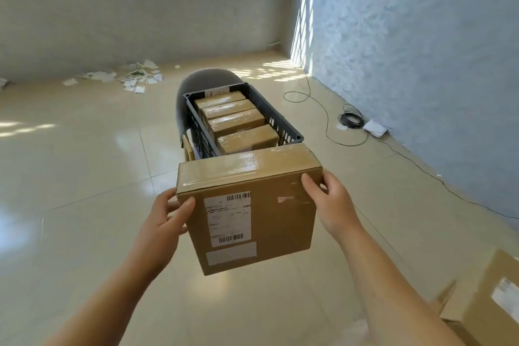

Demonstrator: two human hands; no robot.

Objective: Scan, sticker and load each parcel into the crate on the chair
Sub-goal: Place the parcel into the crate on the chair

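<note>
In the lower middle of the frame a brown cardboard parcel (250,205) is held in the air between both hands, its labelled face turned toward the camera. The left hand (165,219) grips the parcel's left edge, thumb curled over the front face, and the right hand (328,202) grips the right edge with its thumb on the front near the upper corner. A white shipping label (228,219) with two barcodes sits on the left half of that face, a plain pale sticker (231,253) just below it. Just above the parcel, at the centre of the frame, a dark slatted crate (276,118) rests on a grey chair (196,78) and holds a row of taped boxes (233,118) standing on edge. Another labelled box (483,300) shows at the lower right. A black cable (327,118) trails over the tiled floor (84,163) at the right, and torn paper (132,76) lies at the upper left by the wall.
</note>
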